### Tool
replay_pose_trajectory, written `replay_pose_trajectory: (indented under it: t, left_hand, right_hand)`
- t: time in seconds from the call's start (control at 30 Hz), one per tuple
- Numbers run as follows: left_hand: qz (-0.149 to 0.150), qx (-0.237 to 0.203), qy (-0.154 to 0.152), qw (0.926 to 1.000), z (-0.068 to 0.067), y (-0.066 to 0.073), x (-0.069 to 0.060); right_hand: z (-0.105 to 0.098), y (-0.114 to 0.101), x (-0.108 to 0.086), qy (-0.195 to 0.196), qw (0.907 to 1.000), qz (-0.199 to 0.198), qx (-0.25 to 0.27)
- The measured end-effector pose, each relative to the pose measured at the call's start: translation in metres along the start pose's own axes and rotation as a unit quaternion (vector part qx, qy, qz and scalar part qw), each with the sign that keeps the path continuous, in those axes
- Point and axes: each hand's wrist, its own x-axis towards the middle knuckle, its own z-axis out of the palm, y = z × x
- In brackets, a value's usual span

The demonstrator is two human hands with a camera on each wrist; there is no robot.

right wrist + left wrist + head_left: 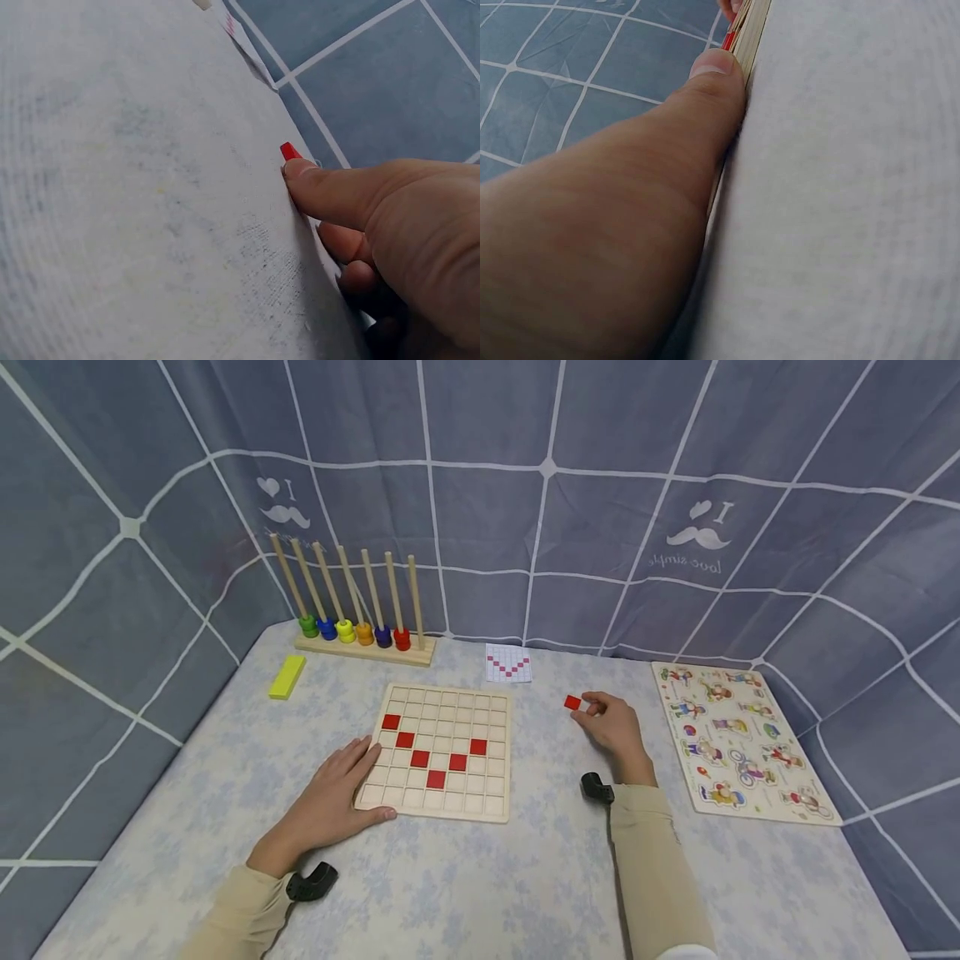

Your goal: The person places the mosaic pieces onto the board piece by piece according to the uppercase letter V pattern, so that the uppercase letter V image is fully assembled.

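A wooden grid board (450,806) lies on the table in the head view, with several red square tiles (436,779) set in its cells in a V-like pattern. My left hand (330,797) rests on the board's left edge, fingers fairly straight and thumb along the near side; the left wrist view shows that thumb (712,82) against the edge. To the right of the board, my right hand (613,722) pinches one red tile (572,702) between thumb and fingers. The right wrist view shows this tile (288,151) sticking out past the thumb, close to the tabletop.
A small pattern card (508,663) with a red V lies behind the board. Back left stand a peg rack (360,650) with coloured rings and a yellow block (287,677). A picture puzzle board (742,743) lies at the right. Curtains (487,510) hang behind the table.
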Motion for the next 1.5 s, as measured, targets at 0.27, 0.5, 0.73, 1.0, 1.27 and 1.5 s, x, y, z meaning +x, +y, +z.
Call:
replay_pose_trajectory:
  t: [0.27, 0.5, 0.73, 1.0, 1.27, 1.5]
  left_hand:
    - [0.002, -0.001, 0.003, 1.0000, 0.001, 0.001, 0.002]
    - [0.000, 0.002, 0.001, 1.0000, 0.001, 0.001, 0.002]
    - [0.003, 0.003, -0.003, 1.0000, 0.001, 0.001, 0.002]
    - [0.004, 0.005, 0.000, 1.0000, 0.001, -0.001, 0.001]
    - [0.002, 0.003, -0.001, 1.0000, 0.001, -0.001, 0.001]
    - [0.000, 0.000, -0.003, 1.0000, 0.001, 0.000, 0.001]
  right_hand:
    - [0.000, 0.002, 0.001, 0.018, 0.9997, -0.013, 0.006]
    - [0.008, 0.005, -0.001, 0.053, 0.9984, -0.006, 0.019]
    - [0.009, 0.005, -0.003, 0.059, 0.9976, -0.007, 0.036]
    - [0.013, -0.011, -0.007, 0.021, 0.9947, -0.034, 0.095]
    - [0.020, -0.039, -0.016, -0.028, 0.9875, -0.087, 0.128]
    - [0.036, -0.058, -0.022, -0.089, 0.9822, -0.116, 0.118]
